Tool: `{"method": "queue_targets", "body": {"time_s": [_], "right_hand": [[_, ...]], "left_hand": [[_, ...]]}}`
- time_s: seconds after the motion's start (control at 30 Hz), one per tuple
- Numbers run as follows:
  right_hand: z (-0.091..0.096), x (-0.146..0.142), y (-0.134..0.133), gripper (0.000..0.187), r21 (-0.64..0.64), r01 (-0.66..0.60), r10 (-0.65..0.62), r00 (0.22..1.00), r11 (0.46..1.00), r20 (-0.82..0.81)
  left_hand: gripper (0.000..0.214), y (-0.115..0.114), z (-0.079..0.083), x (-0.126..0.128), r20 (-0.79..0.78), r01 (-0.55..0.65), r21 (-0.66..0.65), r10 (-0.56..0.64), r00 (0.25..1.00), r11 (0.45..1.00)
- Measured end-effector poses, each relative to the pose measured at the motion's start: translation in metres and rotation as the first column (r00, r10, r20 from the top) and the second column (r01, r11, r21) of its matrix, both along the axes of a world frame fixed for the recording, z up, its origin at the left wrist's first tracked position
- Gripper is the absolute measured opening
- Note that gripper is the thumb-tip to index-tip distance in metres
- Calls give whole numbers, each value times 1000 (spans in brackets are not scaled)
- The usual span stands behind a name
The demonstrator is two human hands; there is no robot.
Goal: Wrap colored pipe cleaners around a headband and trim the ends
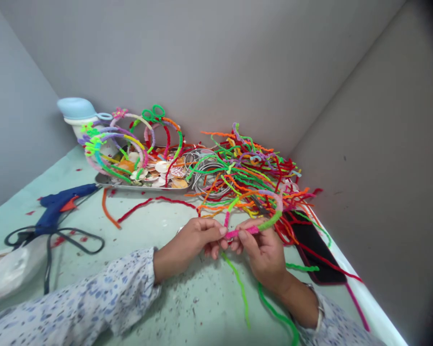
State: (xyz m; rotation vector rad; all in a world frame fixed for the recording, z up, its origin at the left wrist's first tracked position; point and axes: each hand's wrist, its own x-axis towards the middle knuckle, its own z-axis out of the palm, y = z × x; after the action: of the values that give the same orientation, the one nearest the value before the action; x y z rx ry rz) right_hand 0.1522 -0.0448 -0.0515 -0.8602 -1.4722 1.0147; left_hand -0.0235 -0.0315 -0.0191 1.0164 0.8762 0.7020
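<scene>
My left hand point(193, 240) and my right hand point(263, 252) meet near the middle of the pale green table. Both pinch a curved headband point(270, 204) wrapped in pink and green pipe cleaner. The left fingers close on its pink end point(234, 234); the right thumb and fingers press the wrapped part beside it. A loose green pipe cleaner point(240, 283) trails down from between the hands toward me.
A tangled heap of coloured pipe cleaners point(245, 168) lies behind the hands. A metal tray point(110, 181) holds shells and finished wrapped headbands point(130, 139). A blue glue gun point(57, 204) with black cord lies left. A dark phone point(315, 250) rests right, by the wall.
</scene>
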Motion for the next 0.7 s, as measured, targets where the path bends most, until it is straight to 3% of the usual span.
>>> {"method": "queue_targets", "body": {"time_s": [0.23, 0.47, 0.53, 0.6, 0.7], "right_hand": [[3, -1, 0, 6, -18, 13, -13, 1000, 1000, 25], [3, -2, 0, 7, -41, 36, -32, 995, 999, 99], [4, -2, 0, 5, 19, 60, -63, 984, 998, 164], [6, -1, 1, 2, 158, 107, -145, 956, 982, 254], [11, 0, 2, 3, 377, 144, -282, 897, 915, 340]], "left_hand": [[33, 0, -1, -1, 10, 14, -18, -14, 1000, 1000], [32, -2, -6, 2, -107, 1, 121, 12, 994, 993], [31, -4, -6, 3, -131, -2, 183, 27, 991, 983], [26, -7, -5, 3, -148, -15, 285, 60, 987, 958], [17, -12, -2, 2, -245, -6, 526, 158, 957, 850]]}}
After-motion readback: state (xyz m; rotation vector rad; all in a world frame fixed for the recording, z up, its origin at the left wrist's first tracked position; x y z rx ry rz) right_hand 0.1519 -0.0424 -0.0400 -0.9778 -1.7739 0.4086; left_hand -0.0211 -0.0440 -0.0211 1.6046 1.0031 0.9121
